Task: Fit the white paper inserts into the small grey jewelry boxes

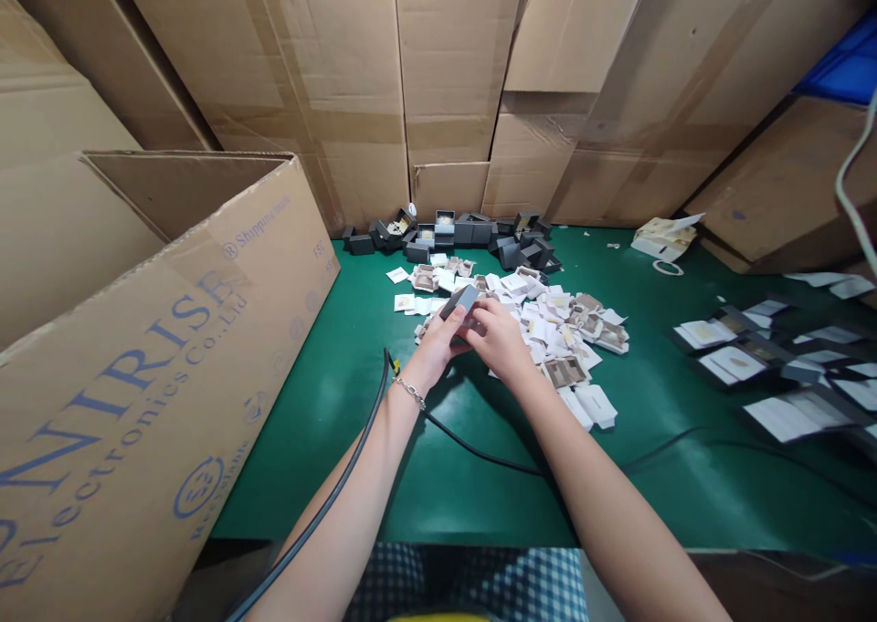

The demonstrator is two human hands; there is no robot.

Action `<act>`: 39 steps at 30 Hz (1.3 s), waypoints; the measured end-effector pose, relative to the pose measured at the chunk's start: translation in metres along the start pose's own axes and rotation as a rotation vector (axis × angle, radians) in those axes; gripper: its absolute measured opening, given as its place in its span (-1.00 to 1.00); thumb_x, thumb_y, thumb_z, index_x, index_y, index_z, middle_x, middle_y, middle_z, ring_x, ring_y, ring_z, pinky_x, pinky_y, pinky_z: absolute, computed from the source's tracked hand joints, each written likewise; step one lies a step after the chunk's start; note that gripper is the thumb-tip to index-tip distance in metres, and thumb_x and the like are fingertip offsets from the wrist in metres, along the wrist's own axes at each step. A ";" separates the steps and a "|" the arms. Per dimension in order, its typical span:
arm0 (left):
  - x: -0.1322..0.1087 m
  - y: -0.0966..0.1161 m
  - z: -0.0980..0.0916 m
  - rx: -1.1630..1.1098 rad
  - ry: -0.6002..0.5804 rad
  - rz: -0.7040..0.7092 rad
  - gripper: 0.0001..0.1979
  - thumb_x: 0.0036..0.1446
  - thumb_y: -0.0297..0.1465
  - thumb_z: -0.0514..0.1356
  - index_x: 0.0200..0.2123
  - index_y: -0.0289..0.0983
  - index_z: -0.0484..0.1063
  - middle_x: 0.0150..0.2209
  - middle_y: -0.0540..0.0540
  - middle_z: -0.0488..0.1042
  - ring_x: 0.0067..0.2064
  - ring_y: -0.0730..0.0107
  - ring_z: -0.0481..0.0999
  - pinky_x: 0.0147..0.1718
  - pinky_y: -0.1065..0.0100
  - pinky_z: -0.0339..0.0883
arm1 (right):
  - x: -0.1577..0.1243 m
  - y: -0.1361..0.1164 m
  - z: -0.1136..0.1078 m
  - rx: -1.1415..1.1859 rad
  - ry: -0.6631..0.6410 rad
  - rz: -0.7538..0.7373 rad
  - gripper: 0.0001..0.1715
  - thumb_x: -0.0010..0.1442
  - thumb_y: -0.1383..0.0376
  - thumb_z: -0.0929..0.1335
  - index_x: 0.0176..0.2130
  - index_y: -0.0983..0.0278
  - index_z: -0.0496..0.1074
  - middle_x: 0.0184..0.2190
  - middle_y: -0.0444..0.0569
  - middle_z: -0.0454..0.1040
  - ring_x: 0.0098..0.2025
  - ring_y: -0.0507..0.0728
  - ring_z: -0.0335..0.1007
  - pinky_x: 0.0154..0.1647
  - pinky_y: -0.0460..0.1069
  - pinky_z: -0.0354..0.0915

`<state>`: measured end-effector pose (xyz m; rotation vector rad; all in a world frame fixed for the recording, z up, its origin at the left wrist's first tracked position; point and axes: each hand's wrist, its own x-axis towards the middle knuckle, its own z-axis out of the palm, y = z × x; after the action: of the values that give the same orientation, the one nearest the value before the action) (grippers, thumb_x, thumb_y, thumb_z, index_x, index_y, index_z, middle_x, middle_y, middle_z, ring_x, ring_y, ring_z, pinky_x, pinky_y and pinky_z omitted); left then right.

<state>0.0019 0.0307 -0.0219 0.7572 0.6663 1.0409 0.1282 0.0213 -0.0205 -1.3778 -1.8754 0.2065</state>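
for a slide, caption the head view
Left hand and right hand hold a small grey box over white cards on a green table.

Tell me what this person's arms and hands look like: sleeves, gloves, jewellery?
Both forearms are bare, with no sleeves or gloves. The left hand has a thin silver chain bracelet at its wrist. The right hand shows no ring or watch.

Bright overhead light, soft shadows, edges warped
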 end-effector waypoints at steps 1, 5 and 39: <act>0.000 0.000 0.000 -0.019 -0.007 -0.002 -0.52 -0.08 -0.12 0.33 -0.10 -0.23 0.47 -0.25 -0.09 0.53 -0.29 0.43 0.51 -0.37 0.45 0.38 | 0.000 -0.001 0.000 -0.001 0.015 0.000 -0.84 0.11 0.31 0.31 -0.30 0.23 0.49 -0.19 0.07 0.44 -0.12 0.22 0.37 -0.07 0.13 0.34; -0.001 0.000 0.001 -0.071 0.001 0.004 -0.52 -0.07 -0.08 0.31 -0.14 -0.26 0.47 -0.27 -0.09 0.53 -0.31 0.44 0.50 -0.38 0.46 0.38 | -0.002 -0.002 0.000 -0.010 0.075 -0.013 -0.85 0.11 0.28 0.30 -0.34 0.24 0.46 -0.21 0.05 0.44 -0.16 0.19 0.37 -0.09 0.10 0.33; 0.007 0.016 -0.008 -0.165 0.182 0.007 -0.47 0.06 0.04 0.13 -0.12 -0.28 0.47 -0.25 -0.12 0.57 -0.27 0.36 0.54 -0.39 0.42 0.38 | -0.001 -0.010 -0.005 0.257 -0.105 -0.025 -0.65 0.24 0.23 0.24 -0.03 0.19 0.46 0.00 0.05 0.43 0.05 0.18 0.35 0.07 0.14 0.30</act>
<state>-0.0095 0.0439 -0.0144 0.5255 0.7237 1.1652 0.1243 0.0147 -0.0117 -1.1873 -1.8752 0.4975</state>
